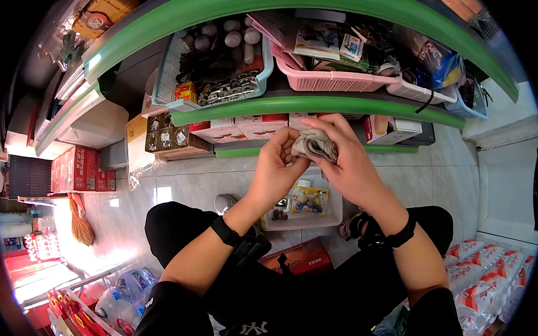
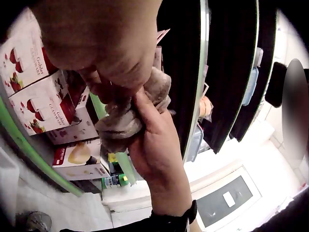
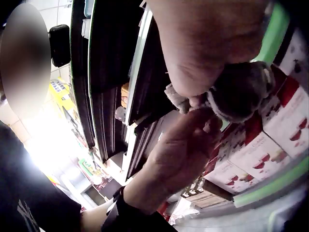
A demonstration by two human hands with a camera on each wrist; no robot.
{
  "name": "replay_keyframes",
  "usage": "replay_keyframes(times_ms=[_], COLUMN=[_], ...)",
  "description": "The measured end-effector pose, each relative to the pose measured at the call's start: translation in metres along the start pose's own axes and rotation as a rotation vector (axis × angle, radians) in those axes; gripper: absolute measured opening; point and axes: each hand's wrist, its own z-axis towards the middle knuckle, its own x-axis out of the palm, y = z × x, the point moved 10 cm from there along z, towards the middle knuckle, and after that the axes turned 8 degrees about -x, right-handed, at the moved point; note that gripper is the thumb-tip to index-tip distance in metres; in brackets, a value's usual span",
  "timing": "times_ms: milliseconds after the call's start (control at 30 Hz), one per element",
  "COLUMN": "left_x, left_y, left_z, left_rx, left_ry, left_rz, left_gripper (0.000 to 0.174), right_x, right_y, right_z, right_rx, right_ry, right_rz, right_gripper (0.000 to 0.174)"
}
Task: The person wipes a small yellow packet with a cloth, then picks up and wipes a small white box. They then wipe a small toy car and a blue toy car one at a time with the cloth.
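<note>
In the head view a crumpled grey-beige cloth (image 1: 313,146) is bunched up between both hands, in front of the lower shelf. My left hand (image 1: 276,171) grips its left side with curled fingers and the thumb. From the right, my right hand (image 1: 347,162) holds the same cloth, its thumb underneath and its fingers over the top. Both wrist views show the cloth (image 2: 118,128) folded, with a dark hollow in the roll (image 3: 236,92). Part of it is hidden by the palms.
Below the hands a white plastic bin (image 1: 335,215) on the tiled floor holds a yellow packet (image 1: 310,200) and small items. Ahead, green-edged shelves carry a blue basket (image 1: 263,79), a pink basket (image 1: 343,82) and boxed goblets (image 2: 41,108). Wrapped bottles (image 1: 490,282) stand at right.
</note>
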Motion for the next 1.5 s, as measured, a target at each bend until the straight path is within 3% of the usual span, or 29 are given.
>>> replay_keyframes(times_ms=[267, 367, 500, 567, 633, 667, 767, 900, 1000, 1167, 1367, 1500], left_x=[0.015, 0.016, 0.007, 0.003, -0.004, -0.006, -0.004, -0.001, 0.009, 0.026, -0.007, -0.009], left_y=[0.001, -0.007, -0.003, -0.001, 0.005, 0.009, 0.006, 0.011, 0.003, -0.012, 0.008, 0.012], left_z=[-0.006, -0.008, -0.001, 0.000, 0.001, 0.002, -0.004, -0.002, -0.008, -0.013, 0.001, 0.000], left_rx=[0.027, 0.056, 0.016, -0.100, -0.081, -0.072, -0.072, 0.038, 0.038, 0.088, -0.069, -0.060], left_ry=[0.057, 0.069, 0.004, -0.025, -0.046, -0.054, -0.089, -0.081, -0.051, 0.068, -0.081, -0.085], left_rz=[0.134, 0.214, 0.031, -0.097, -0.066, -0.050, 0.181, 0.224, 0.317, 0.507, -0.099, -0.134], left_gripper=[0.027, 0.030, 0.027, 0.027, 0.025, 0.025, 0.024, 0.024, 0.024, 0.022, 0.019, 0.017], right_x=[-0.015, -0.025, -0.042, -0.033, -0.018, -0.020, 0.008, 0.002, 0.000, -0.021, -0.040, -0.019], right_y=[-0.028, -0.044, -0.058, -0.053, -0.041, -0.014, -0.011, -0.005, -0.023, -0.059, -0.050, -0.022], right_z=[0.000, -0.004, -0.003, 0.000, -0.003, 0.004, -0.004, -0.002, -0.002, -0.010, -0.005, -0.002], right_rx=[0.106, 0.164, 0.233, 0.246, 0.245, 0.016, 0.062, -0.037, 0.171, 0.210, 0.261, 0.019], right_ry=[-0.203, -0.272, -0.330, -0.263, -0.174, -0.130, 0.050, -0.084, -0.015, -0.285, -0.331, -0.228], right_rz=[0.162, 0.105, 0.178, 0.339, 0.405, 0.155, 0.007, 0.019, 0.003, 0.076, 0.207, 0.034], right_gripper=[0.030, 0.030, 0.034, 0.035, 0.035, 0.038, 0.044, 0.047, 0.041, 0.035, 0.035, 0.034])
